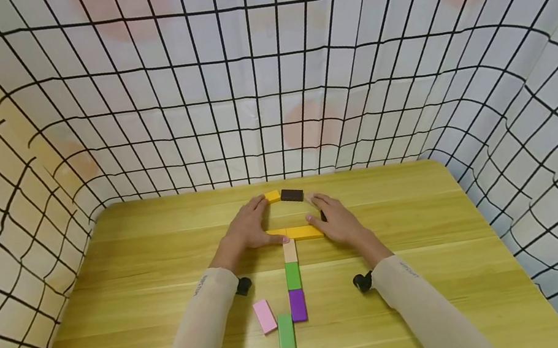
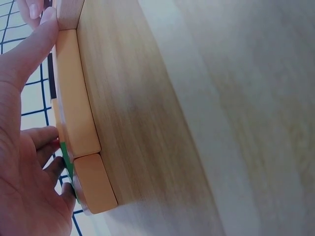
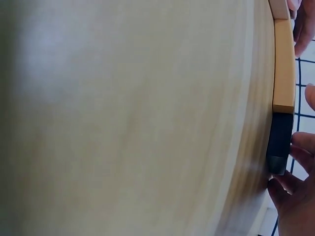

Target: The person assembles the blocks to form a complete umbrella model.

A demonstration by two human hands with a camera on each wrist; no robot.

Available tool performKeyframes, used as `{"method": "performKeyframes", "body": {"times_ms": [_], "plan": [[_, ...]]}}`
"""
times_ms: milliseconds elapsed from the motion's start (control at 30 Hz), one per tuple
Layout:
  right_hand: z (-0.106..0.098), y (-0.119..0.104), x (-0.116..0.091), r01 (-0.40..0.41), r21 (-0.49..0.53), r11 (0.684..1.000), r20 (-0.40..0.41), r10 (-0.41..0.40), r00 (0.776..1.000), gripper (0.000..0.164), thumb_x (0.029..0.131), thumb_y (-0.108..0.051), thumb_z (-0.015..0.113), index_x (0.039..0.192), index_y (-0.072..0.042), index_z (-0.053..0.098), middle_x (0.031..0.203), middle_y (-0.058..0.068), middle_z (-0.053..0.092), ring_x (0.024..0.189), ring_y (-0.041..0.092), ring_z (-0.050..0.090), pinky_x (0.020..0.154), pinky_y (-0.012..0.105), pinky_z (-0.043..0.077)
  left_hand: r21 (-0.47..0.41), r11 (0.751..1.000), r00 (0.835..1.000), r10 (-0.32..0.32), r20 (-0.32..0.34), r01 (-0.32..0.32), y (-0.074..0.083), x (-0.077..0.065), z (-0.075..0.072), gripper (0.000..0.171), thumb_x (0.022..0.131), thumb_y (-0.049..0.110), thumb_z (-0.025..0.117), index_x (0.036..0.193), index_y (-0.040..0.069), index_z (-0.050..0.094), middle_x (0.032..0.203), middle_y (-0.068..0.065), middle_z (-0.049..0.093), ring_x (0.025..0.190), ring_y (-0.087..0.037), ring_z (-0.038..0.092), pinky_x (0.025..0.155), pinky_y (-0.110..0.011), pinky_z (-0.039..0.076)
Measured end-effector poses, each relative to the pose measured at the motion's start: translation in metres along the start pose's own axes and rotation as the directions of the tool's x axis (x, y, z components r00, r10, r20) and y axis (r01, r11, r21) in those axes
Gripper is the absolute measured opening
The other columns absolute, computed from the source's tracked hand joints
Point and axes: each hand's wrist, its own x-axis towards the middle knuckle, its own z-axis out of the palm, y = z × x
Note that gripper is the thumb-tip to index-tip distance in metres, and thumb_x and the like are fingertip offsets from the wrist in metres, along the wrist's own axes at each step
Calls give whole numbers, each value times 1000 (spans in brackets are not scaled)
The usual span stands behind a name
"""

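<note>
Flat blocks form a ring with a stem on the table. My left hand (image 1: 250, 224) lies along the ring's left side, its thumb stretched to where the yellow blocks (image 1: 305, 232) meet the pale wood block (image 1: 290, 253). In the left wrist view its fingers touch the outer side, by a green block (image 2: 68, 160). My right hand (image 1: 340, 220) is at the ring's right side, fingers loosely bent beside a black block (image 3: 280, 135), its thumb by the yellow row's end. A yellow block (image 1: 273, 197), a dark brown block (image 1: 291, 195) and a pale block (image 1: 309, 197) form the far side.
Below the pale block, the stem continues with a green block (image 1: 293, 276) and a purple block (image 1: 298, 305). Another green block (image 1: 286, 332) and a pink block (image 1: 265, 316) lie at its lower left. Black wire mesh (image 1: 261, 102) surrounds the wooden table (image 1: 421, 311) at the back and sides.
</note>
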Motion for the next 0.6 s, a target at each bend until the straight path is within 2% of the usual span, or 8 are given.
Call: {"method": "performKeyframes", "body": {"times_ms": [333, 600], "plan": [[-1, 0, -4, 19, 37, 999, 5, -19, 1000, 71, 107, -48, 47, 163, -6, 29, 171, 13, 25, 156, 38, 25, 127, 57, 24, -4, 1000, 1000, 1, 13, -1, 1, -1, 1, 124, 76, 77, 73, 165, 10, 21, 175, -6, 13, 161, -31, 14, 130, -49, 19], [-2, 4, -12, 40, 97, 994, -8, -40, 999, 73, 107, -47, 50, 162, -5, 29, 173, 15, 17, 157, 40, 20, 126, 62, 22, -55, 997, 999, 46, 5, -46, -3, -6, -1, 121, 79, 79, 69, 166, 13, 18, 175, -10, 8, 162, -33, 7, 131, -52, 12]]}}
